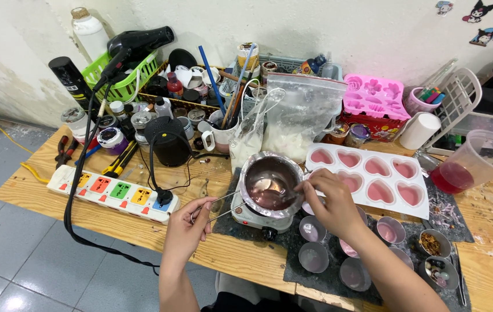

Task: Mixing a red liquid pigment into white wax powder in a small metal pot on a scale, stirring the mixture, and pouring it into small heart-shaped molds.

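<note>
Left hand [185,222] grips the wire handle [214,208] of the melting pot [269,182]; right hand [330,202] grasps a spoon [281,193], best stirred slowly with the pot held level.

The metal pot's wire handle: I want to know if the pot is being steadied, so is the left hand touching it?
Touching. The head view shows the left hand with fingers closed around the end of the wire handle of the metal pot.
</note>
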